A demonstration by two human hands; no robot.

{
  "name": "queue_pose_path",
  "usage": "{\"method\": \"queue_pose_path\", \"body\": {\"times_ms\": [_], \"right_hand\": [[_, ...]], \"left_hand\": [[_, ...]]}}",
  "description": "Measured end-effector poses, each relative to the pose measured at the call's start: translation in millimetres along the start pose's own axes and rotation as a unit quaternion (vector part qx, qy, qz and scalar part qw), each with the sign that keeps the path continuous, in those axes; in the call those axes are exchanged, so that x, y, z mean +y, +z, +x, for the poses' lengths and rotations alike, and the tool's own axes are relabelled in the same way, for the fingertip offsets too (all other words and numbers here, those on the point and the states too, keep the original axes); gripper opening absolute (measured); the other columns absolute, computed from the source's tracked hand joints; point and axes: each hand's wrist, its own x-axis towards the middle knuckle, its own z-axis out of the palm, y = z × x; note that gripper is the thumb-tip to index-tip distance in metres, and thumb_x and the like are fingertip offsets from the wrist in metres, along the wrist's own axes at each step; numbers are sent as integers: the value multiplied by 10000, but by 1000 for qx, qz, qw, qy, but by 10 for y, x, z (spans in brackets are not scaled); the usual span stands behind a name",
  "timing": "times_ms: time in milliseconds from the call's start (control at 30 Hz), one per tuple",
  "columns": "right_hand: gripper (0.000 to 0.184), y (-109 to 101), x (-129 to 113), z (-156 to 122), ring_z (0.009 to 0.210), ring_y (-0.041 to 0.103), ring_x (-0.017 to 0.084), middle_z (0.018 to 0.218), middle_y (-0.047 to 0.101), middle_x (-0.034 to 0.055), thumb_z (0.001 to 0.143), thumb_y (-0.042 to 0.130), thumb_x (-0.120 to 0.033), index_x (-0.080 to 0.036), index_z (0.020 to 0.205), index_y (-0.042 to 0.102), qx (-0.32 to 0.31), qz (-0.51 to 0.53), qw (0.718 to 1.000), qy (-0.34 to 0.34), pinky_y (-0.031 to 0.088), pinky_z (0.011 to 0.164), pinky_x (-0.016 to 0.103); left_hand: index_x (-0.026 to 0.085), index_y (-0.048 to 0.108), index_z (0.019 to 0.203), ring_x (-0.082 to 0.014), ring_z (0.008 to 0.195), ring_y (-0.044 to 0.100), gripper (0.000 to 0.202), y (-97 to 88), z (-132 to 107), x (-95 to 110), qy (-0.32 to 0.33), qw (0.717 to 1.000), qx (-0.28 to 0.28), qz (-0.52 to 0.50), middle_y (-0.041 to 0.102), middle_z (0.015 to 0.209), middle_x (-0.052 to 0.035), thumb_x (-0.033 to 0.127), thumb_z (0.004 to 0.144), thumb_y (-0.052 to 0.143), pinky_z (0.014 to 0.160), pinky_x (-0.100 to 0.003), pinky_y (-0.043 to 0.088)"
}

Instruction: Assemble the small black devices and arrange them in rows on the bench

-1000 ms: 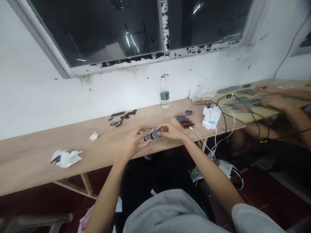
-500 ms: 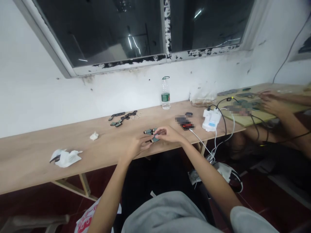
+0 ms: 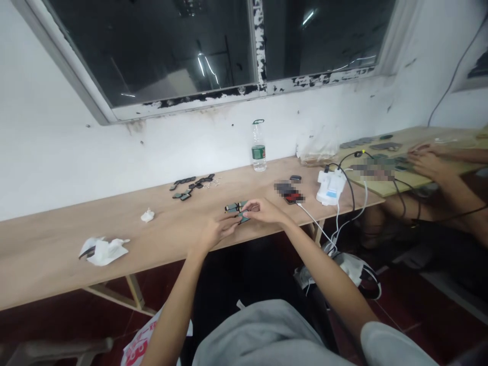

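Observation:
Near the table's front edge, my left hand (image 3: 220, 230) and my right hand (image 3: 264, 210) meet over a small flat green-grey piece (image 3: 244, 218). Fingers of both hands are closed on its edges, and they cover part of it. Just behind it, touching or nearly so, lie similar dark-edged flat pieces (image 3: 231, 208) with pale strips. Farther back to the left, several black-and-green flat pieces (image 3: 185, 194) rest in a loose group. Tiny pale bits (image 3: 213, 183) are scattered beside that group.
Crumpled white tissues (image 3: 107, 251) lie at left, a smaller one (image 3: 147, 215) behind. A water bottle (image 3: 258, 150) stands by the wall. Right are a phone (image 3: 292, 195), a white power strip (image 3: 331, 188) with cables, and a plastic bag (image 3: 318, 147). Another person's hands (image 3: 427, 157) work farther right.
The view has shifted slightly. Both hands stay at the same spot over the green-grey piece, with only a small shift of the fingers and the piece.

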Motion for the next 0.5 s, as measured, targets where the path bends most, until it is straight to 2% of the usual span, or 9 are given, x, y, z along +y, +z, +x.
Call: {"method": "queue_pose_path", "body": {"times_ms": [133, 267, 367, 500], "right_hand": [[345, 50, 68, 26, 733, 669, 184, 819, 724, 64, 727, 799, -441, -154, 900, 719, 17, 30, 999, 36, 532, 658, 285], [335, 68, 142, 41, 679, 652, 167, 795, 708, 54, 715, 810, -413, -159, 906, 704, 27, 74, 994, 75, 531, 632, 282], [268, 23, 245, 52, 674, 641, 163, 785, 704, 47, 748, 769, -375, -163, 897, 700, 46, 40, 994, 86, 510, 621, 271], [176, -51, 445, 52, 677, 623, 163, 723, 672, 22, 729, 753, -293, -169, 808, 656, 88, -70, 989, 99, 468, 610, 253]], "left_hand": [[247, 740, 1177, -255, 1153, 681, 282, 116, -30, -131, -7, 1000, 8, -5, 690, 1289, -82, 365, 983, 572, 1009, -408, 568], [247, 752, 1144, -256, 1155, 679, 283, 205, -42, -223, -20, 999, 44, -18, 709, 1256, -72, 355, 999, 534, 1030, -429, 549], [247, 761, 1113, -253, 1067, 715, 288, 143, -31, -254, -82, 995, 54, -34, 753, 1157, -53, 371, 993, 530, 961, -398, 581], [227, 783, 995, -275, 973, 733, 226, -38, -68, -404, -184, 982, 38, -12, 779, 1054, -62, 378, 900, 645, 883, -382, 591]]}}
